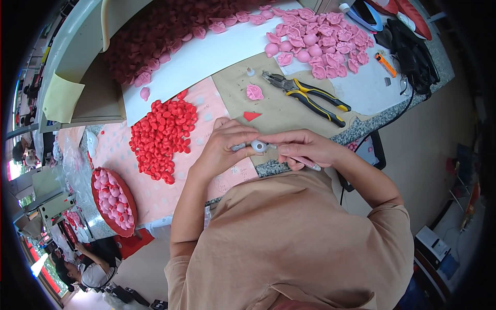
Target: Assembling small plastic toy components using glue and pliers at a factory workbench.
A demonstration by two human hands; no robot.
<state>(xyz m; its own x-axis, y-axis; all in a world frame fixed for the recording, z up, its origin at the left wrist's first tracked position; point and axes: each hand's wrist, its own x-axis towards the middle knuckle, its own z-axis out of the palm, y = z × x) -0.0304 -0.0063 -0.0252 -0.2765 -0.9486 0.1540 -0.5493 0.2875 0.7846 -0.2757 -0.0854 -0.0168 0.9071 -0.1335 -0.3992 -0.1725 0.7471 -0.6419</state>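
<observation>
Close to the table's front edge my left hand (223, 146) pinches a small grey-white rounded piece (259, 146) with a dark hole in it. My right hand (305, 146) is closed around a slim pinkish pen-like tool (309, 163), and its outstretched fingertip touches the piece. What tip the tool has is hard to make out. Beyond my hands lie a red triangular scrap (251, 116), a pink ruffled shell-shaped piece (254, 92) and pliers (305, 95) with yellow-black handles.
Red small parts (163, 137) are heaped at left, beside a red basket (132, 219) of pink and red pieces. Pink shell pieces (330, 41) pile up at the back. An orange cutter (386, 65) and a black bag (413, 57) lie far right. Another person (95, 271) sits at lower left.
</observation>
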